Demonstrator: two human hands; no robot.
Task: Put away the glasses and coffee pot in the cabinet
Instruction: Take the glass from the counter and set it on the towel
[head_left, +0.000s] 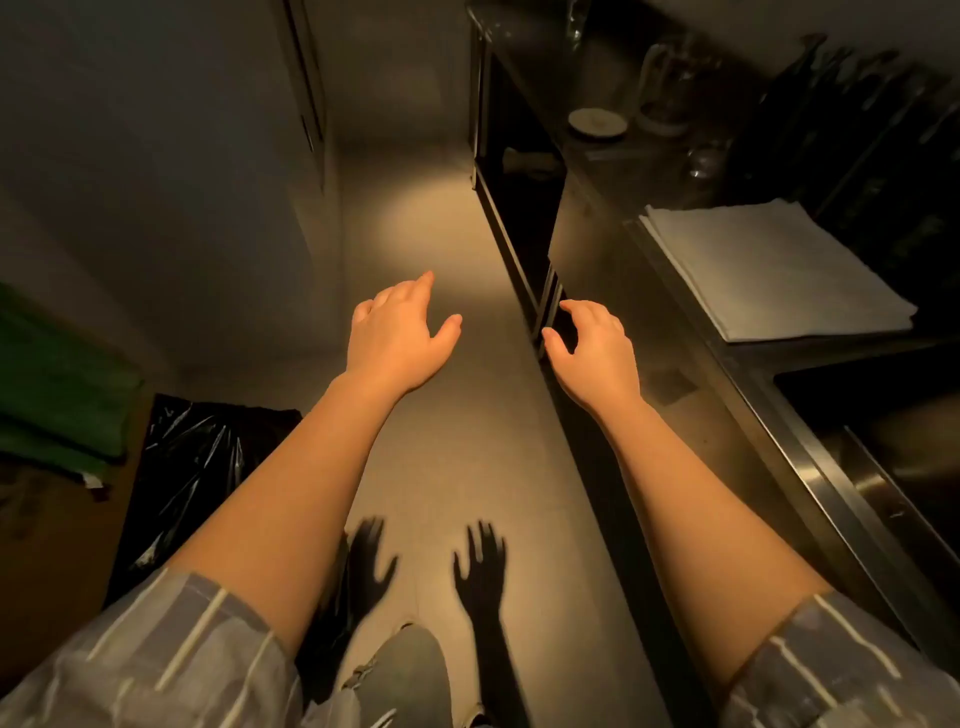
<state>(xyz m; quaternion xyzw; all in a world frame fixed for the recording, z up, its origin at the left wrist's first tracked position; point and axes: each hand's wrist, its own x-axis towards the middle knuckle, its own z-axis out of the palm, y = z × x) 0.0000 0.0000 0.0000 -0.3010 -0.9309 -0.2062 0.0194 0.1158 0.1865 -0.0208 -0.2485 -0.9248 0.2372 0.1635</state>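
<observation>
Far right on tabletop (613, 171), coffee pot (667, 88) not yet stowed; left hand (397, 338), right hand (592, 353) held empty, fingers spread.

Two empty hands (397, 332) above floor (467, 415)

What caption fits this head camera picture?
Two empty hands, left and right, reach out beside a dark steel counter holding glassware.

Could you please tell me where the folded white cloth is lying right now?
In the head view the folded white cloth lies on the steel counter at the right, beyond the right hand and nearer than the glassware.
</observation>
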